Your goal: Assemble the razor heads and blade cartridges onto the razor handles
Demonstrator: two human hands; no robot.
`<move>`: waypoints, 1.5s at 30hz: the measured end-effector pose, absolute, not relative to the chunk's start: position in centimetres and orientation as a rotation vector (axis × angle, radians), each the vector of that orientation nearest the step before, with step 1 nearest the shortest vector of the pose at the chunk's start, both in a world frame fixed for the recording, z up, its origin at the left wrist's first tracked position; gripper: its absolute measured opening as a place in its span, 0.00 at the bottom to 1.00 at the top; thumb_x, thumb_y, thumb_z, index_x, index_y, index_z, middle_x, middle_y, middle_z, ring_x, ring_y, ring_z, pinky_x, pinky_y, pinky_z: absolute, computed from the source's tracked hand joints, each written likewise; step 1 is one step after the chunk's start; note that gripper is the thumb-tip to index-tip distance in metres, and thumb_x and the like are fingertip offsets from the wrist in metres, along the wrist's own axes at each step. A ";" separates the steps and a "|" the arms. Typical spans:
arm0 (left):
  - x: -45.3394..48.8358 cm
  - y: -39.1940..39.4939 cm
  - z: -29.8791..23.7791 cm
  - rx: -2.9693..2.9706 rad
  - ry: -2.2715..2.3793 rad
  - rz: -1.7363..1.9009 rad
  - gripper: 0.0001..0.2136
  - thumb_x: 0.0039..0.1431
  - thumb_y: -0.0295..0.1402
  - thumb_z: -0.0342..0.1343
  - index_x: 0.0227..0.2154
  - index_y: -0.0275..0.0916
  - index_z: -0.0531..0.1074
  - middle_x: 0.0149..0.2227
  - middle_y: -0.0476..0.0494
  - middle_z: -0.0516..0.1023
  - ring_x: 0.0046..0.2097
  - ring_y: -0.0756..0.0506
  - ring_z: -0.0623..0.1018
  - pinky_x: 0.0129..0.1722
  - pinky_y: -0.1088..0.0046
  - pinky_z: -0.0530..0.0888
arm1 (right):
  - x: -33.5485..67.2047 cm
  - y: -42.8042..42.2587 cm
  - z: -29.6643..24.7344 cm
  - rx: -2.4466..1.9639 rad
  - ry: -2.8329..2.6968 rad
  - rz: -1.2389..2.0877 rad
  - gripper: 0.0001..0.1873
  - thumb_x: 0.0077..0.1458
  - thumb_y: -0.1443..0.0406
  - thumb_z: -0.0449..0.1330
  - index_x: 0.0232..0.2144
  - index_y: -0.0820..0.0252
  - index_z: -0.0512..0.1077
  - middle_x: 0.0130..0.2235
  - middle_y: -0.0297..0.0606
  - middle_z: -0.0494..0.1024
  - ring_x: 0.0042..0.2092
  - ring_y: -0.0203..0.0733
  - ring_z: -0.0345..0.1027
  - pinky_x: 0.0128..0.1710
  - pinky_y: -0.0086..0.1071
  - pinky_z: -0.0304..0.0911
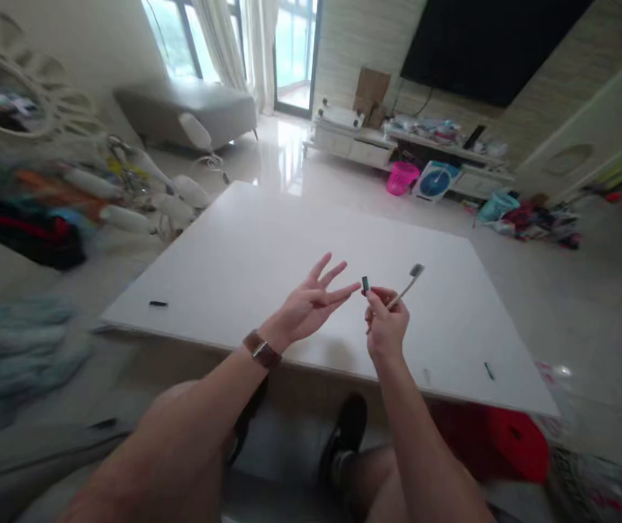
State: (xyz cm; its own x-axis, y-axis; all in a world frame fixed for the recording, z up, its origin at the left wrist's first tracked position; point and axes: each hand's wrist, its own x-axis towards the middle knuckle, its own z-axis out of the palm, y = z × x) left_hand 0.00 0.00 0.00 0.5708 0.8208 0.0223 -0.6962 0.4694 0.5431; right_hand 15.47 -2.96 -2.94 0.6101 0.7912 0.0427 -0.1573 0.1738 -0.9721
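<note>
No lettering, brand, number or sign can be read anywhere. The blue and white box (435,180) on the floor bears a printed picture, but its print is too small to make out. The toothbrush (410,282) and small dark piece (365,284) in the right hand (384,327) show no legible marking, nor does the watch (261,350).

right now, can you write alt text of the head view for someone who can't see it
A person's right hand holds a toothbrush and pinches a small dark piece, with the left hand open, fingers spread, beside it. Both are above a white table in a cluttered living room.
</note>
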 end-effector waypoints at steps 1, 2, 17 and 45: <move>0.1 0.2 -0.1 0.530 0.281 0.967 0.42 0.42 0.10 0.48 0.61 0.49 0.61 0.69 0.43 0.57 0.61 0.37 0.72 0.67 0.54 0.56 | 15.5 -2.9 -2.9 -1.227 -0.650 0.746 0.14 0.43 0.61 0.70 0.30 0.62 0.73 0.29 0.35 0.78 0.17 0.27 0.55 0.16 0.25 0.46; 0.3 0.4 -0.3 0.521 0.303 0.991 0.42 0.41 0.10 0.47 0.61 0.49 0.62 0.69 0.43 0.58 0.61 0.38 0.72 0.67 0.55 0.56 | 15.6 -2.8 -2.9 -1.234 -0.661 0.752 0.14 0.43 0.61 0.70 0.30 0.62 0.73 0.29 0.35 0.78 0.17 0.27 0.55 0.16 0.25 0.46; 1.2 0.4 -1.8 0.690 0.720 0.983 0.09 0.51 0.29 0.65 0.36 0.33 0.76 0.38 0.40 0.81 0.40 0.47 0.79 0.49 0.66 0.72 | 15.7 -3.4 -3.4 -1.356 -0.837 0.876 0.10 0.47 0.61 0.68 0.31 0.62 0.77 0.18 0.28 0.67 0.19 0.31 0.58 0.17 0.25 0.49; 0.7 1.2 -2.5 0.726 0.832 0.916 0.10 0.44 0.34 0.69 0.26 0.33 0.77 0.28 0.45 0.77 0.31 0.51 0.76 0.37 0.72 0.71 | 15.9 -2.8 -4.2 -1.355 -0.904 0.827 0.13 0.47 0.61 0.66 0.34 0.60 0.71 0.34 0.34 0.77 0.21 0.30 0.60 0.20 0.27 0.55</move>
State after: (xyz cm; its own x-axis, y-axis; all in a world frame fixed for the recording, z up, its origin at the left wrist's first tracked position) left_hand 0.67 1.16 -2.45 0.3572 0.8862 -0.2950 -0.3788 0.4262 0.8215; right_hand 15.87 -2.80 -4.17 0.4362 0.8980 0.0579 0.0216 0.0539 -0.9983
